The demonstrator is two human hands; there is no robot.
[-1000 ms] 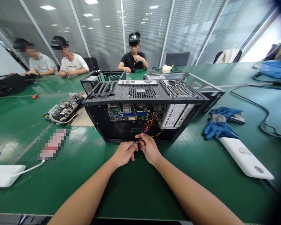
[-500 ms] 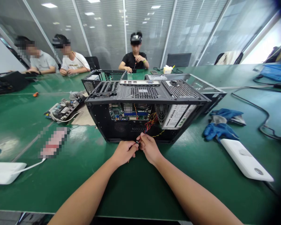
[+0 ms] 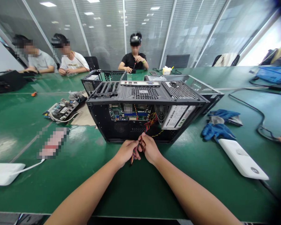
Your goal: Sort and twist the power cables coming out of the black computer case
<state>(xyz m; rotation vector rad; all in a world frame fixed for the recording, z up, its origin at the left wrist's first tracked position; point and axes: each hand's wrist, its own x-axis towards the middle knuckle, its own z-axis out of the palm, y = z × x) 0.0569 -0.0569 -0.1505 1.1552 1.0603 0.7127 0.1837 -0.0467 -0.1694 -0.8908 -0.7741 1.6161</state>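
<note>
A black computer case (image 3: 100, 122) lies with its open side toward me, its motherboard (image 3: 117, 112) and power supply (image 3: 175, 117) showing inside. From the power supply a bundle of coloured cables (image 3: 132, 155) runs out over the near edge of the case. My left hand (image 3: 127, 151) is closed around this bundle, and the loose ends hang below its fingers. Close beside it, my right hand (image 3: 150, 147) pinches the same cables a little nearer the case. Fingers partly hide the cables between the two hands.
Blue gloves (image 3: 219, 126) and a white power bank (image 3: 243, 158) lie on the right, near a black cable (image 3: 263, 117). To the left are a loose circuit board (image 3: 63, 109) on cardboard and a white box (image 3: 7, 173). Several people sit across the green table (image 3: 140, 193).
My left hand has turned and shifted slightly, and more of the coloured cable bundle now hangs below it. The right hand stays nearly in place. At the far right, another person's hand shows more.
</note>
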